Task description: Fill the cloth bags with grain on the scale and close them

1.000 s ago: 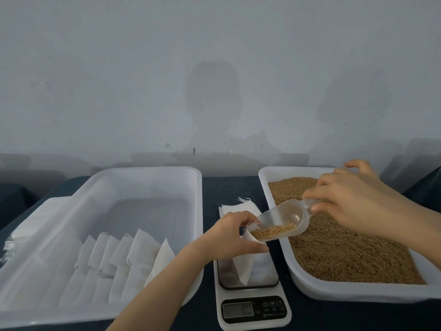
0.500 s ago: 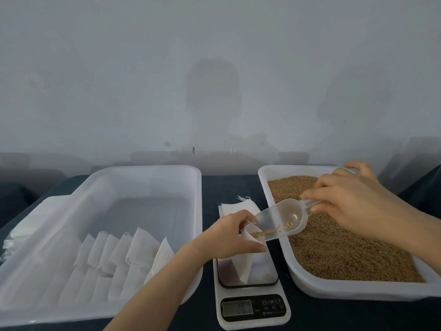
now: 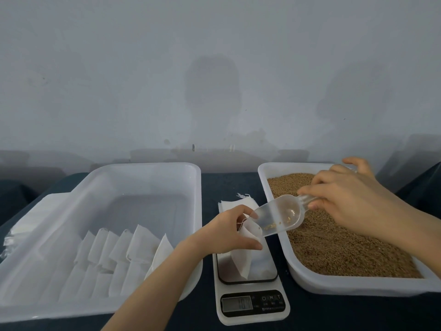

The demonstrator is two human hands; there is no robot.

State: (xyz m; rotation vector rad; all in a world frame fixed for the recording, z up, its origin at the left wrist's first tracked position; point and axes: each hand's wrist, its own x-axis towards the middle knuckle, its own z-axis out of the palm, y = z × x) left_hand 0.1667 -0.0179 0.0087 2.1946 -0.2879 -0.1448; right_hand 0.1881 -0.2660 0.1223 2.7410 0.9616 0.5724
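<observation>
On the scale [image 3: 266, 266], left hand [image 3: 229, 231] pinches the cloth bag [image 3: 245, 258] open, right hand [image 3: 346, 199] grips a near-empty scoop [image 3: 279, 215]; closing remains.

White cloth bag [image 3: 244, 255] upright on scale [image 3: 248, 271] (mouth open), brown grain [image 3: 338, 247] in tray
</observation>
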